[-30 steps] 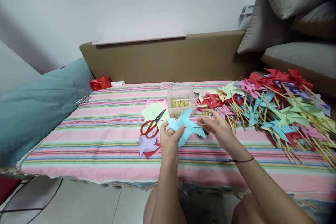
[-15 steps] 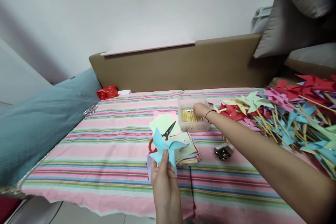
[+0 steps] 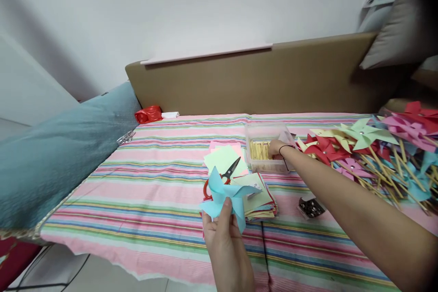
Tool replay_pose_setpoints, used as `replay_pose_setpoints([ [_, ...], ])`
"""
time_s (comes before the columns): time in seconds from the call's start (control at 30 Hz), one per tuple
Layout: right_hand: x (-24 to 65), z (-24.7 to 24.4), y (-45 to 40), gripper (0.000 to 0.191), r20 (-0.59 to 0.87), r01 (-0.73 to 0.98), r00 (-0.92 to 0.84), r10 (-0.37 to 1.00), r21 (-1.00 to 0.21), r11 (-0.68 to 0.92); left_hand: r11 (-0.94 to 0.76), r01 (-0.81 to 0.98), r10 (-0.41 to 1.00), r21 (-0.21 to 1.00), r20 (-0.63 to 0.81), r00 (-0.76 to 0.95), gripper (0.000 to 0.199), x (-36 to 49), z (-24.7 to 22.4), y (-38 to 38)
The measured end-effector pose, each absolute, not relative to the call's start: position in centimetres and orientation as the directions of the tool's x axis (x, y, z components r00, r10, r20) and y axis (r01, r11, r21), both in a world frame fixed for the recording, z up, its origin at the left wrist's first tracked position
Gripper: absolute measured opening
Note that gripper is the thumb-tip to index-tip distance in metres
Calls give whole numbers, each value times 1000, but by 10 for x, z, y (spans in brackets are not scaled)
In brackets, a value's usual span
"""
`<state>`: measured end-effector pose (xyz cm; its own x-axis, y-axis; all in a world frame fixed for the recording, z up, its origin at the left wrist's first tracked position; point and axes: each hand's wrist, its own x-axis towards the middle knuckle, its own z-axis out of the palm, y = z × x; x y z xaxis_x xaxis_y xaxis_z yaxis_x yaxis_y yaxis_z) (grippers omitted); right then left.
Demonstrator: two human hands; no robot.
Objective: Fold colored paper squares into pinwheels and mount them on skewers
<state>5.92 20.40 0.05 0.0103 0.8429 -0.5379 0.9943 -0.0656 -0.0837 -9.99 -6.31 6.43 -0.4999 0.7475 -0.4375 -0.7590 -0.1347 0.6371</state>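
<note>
My left hand (image 3: 226,244) has its fingers clamped on a blue paper pinwheel (image 3: 219,191), thumb across its middle. It sits above the striped cloth (image 3: 147,200), in front of the scissors (image 3: 232,169) and partly covering their red handles. My right hand (image 3: 275,148) reaches into the clear plastic box (image 3: 265,128), over the thin wooden sticks (image 3: 258,150); my fingers there are hidden, so I cannot tell whether they are apart or together. A black band (image 3: 286,146) circles that wrist. Just beyond the pinwheel lie loose pink and green sheets (image 3: 222,157), with the scissors' blades across them, and to its right is a stack of coloured paper (image 3: 260,198). Nearer my right forearm stands a small container of dark, shiny bits (image 3: 311,208). Further right, many pinwheels on sticks (image 3: 364,134) lie in a heap.
</note>
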Motion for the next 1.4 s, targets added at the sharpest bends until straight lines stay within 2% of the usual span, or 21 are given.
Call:
replay_pose_setpoints([
  [0.17, 62, 35, 198, 33, -389, 973, 0, 921, -211, -89, -152, -766, 787, 624, -393, -476, 32, -93, 69, -61],
  [0.3, 74, 90, 177, 24, -130, 930, -48, 990, -367, -3, -168, -823, 882, 542, -290, -371, 33, -86, 72, -62],
  [0.4, 89, 122, 124, 33, 49, 863, -106, 993, -492, 116, -155, -859, 930, 488, -223, -294, 35, -78, 75, -65],
  [0.43, 94, 126, 100, 32, 109, 827, -129, 986, -537, 168, -144, -864, 944, 482, -195, -266, 37, -75, 76, -66],
  [0.5, 103, 126, 46, 29, 232, 612, -207, 951, -727, 310, -119, -867, 968, 485, -136, -210, 43, -68, 77, -69],
  [0.53, 106, 122, 19, 29, 253, 530, -204, 946, -784, 324, -110, -865, 975, 490, -114, -189, 46, -65, 78, -70],
  [0.6, 108, 110, -28, 29, 254, 411, -131, 958, -866, 286, -91, -856, 985, 509, -83, -154, 50, -59, 78, -73],
  [0.7, 103, 90, -74, 29, 180, 246, -86, 980, -949, 196, -74, -842, 993, 535, -38, -111, 49, -50, 77, -75],
  [0.8, 99, 78, -92, 26, 155, 92, -99, 983, -982, 165, -67, -825, 996, 561, -5, -85, 41, -42, 75, -77],
  [0.9, 100, 71, -97, 25, 138, 2, -138, 981, -990, 139, -60, -809, 998, 585, 13, -65, 45, -36, 73, -78],
  [1.17, 106, 69, -100, 31, 142, -24, -218, 966, -990, 140, -53, -822, 996, 567, -26, -83, 58, -34, 73, -77],
  [1.4, 112, 70, -103, 30, 141, -14, -286, 948, -990, 144, -39, -827, 996, 561, -46, -78, 50, -30, 80, -78],
])
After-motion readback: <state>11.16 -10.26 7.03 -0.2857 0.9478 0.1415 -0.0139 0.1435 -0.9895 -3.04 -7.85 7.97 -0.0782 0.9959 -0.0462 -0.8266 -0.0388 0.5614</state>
